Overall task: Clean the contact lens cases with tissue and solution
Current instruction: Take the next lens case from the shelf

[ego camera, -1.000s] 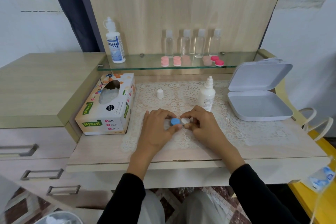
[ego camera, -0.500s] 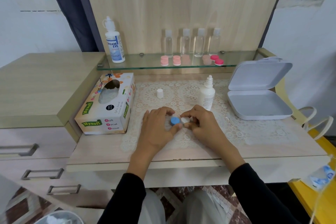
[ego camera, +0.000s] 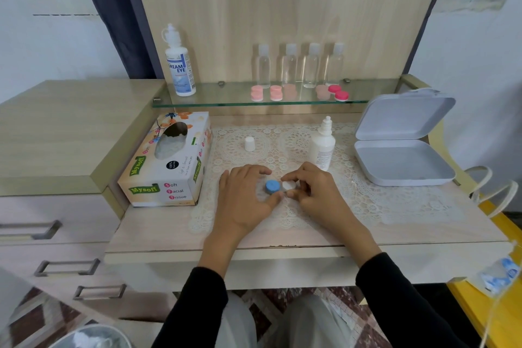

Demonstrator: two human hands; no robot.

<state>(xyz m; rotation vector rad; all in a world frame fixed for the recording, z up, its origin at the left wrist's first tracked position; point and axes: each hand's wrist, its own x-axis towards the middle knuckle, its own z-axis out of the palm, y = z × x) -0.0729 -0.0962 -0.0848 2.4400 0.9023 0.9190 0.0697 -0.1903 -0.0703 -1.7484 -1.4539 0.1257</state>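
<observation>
A case (ego camera: 280, 187) was held low over the lace mat (ego camera: 395, 200), near the front middle of the worktop (ego camera: 158, 232), between both hands. Its blue cap (ego camera: 272, 186) was pinched by the left hand (ego camera: 245, 200), with the thumb at the near side and the forefinger curled over the far side; the other fingers were bent loosely behind. Its white cap (ego camera: 288, 185) was gripped by the right hand (ego camera: 316, 195), whose thumb and forefinger were closed round it while the remaining fingers were curled under. Whether the case touched the mat could not be told. The two hands were brought almost together at the fingertips. Black sleeves (ego camera: 395, 299) were worn on both arms.

A tissue box (ego camera: 166, 161) was set at the left end of the mat, its oval opening turned up. A white solution bottle (ego camera: 323, 147) was stood upright just behind the right hand, its nozzle bare, and a small white cap (ego camera: 250, 143) was placed apart on the mat, behind the left hand. A white box (ego camera: 401, 150) was laid open at the right of the worktop, its lid raised on the hinge.

On the glass shelf (ego camera: 226, 99) behind, a large bottle (ego camera: 179, 65) with a label was stood at the left. Four clear bottles (ego camera: 300, 66) were lined in a row at the middle, and pink cases (ego camera: 267, 93) were stacked before them, with two red caps (ego camera: 338, 92) at the right end of that row. Drawers (ego camera: 42, 230) with metal handles were seen at the left, below a cabinet top
</observation>
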